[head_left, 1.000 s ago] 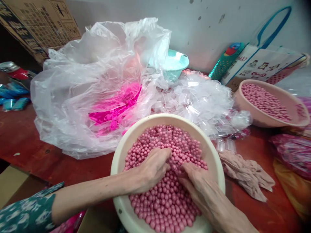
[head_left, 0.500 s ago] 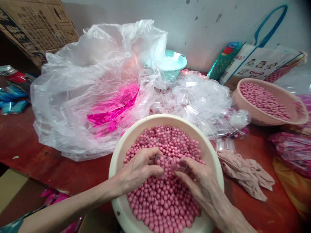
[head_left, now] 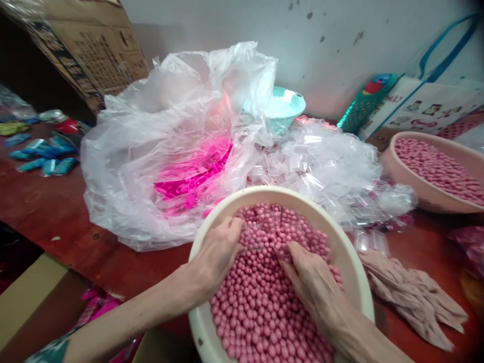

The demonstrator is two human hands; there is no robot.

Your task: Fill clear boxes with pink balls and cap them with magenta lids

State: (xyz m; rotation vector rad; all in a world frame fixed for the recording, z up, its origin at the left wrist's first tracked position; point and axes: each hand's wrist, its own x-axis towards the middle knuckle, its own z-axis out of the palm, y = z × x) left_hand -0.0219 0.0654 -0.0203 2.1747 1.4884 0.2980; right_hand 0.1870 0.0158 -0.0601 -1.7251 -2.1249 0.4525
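Pink round beads (head_left: pixel 260 312) fill a cream basin (head_left: pixel 198 322) in front of me. My left hand (head_left: pixel 219 252) is over the basin's left side, fingers curled around the edge of a clear plastic container (head_left: pixel 252 239) with pink beads showing in or through it. To the right, my right hand (head_left: pixel 312 275) reaches low into the beads. Its thumb and fingers pinch a small clear plastic piece (head_left: pixel 283 254), whose exact shape is hard to make out. More clear plastic seems to lie on the beads at the back of the basin.
Behind the basin sit a large clear bag (head_left: pixel 124 151) with bright pink plastic parts (head_left: pixel 192 176) and a heap of clear plastic cases (head_left: pixel 321 161). A pink basin of beads (head_left: pixel 434 164) and crumpled gloves (head_left: pixel 412 292) lie right; blue wrapped pieces (head_left: pixel 49 148) lie left.
The view has swung left, so everything appears further right. My hands have moved apart; the right one has dipped lower into the beads with the clear piece.
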